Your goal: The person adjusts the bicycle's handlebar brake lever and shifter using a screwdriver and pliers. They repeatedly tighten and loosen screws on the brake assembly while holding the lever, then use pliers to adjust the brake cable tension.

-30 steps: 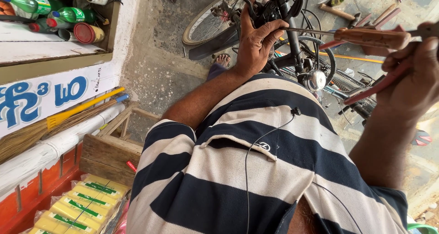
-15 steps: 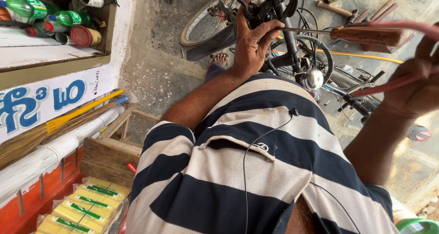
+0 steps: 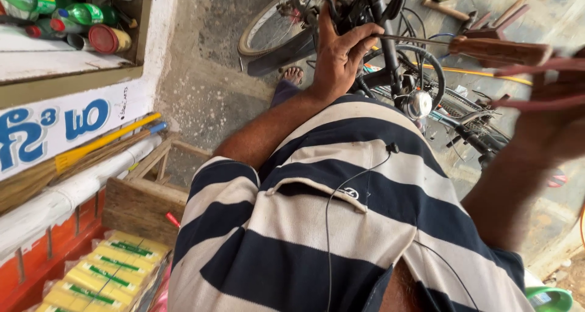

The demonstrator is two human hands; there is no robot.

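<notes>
My left hand (image 3: 341, 53) is wrapped around the black handlebar and brake lever (image 3: 365, 7) of a bicycle (image 3: 420, 99) standing in front of me. My right hand (image 3: 548, 126) is at the right edge, blurred by motion. It holds a screwdriver with a brown wooden handle (image 3: 496, 51), whose thin shaft points left toward the handlebar. It also holds a red-handled tool (image 3: 536, 102), too blurred to identify. A round chrome bell (image 3: 419, 103) sits on the bike below the handlebar. My striped shirt (image 3: 341, 226) fills the lower frame.
The bicycle's front wheel (image 3: 274, 25) rests on the concrete floor beside a sandalled foot (image 3: 292, 75). Loose tools (image 3: 451, 10) lie on the ground at the top right. On the left are a shelf of bottles (image 3: 67, 19), a broom (image 3: 79, 156), a wooden crate (image 3: 143, 205) and yellow packets (image 3: 103, 275).
My right hand with the tools has dropped slightly lower and become more blurred. The screwdriver stays roughly level. My left hand keeps its grip on the handlebar.
</notes>
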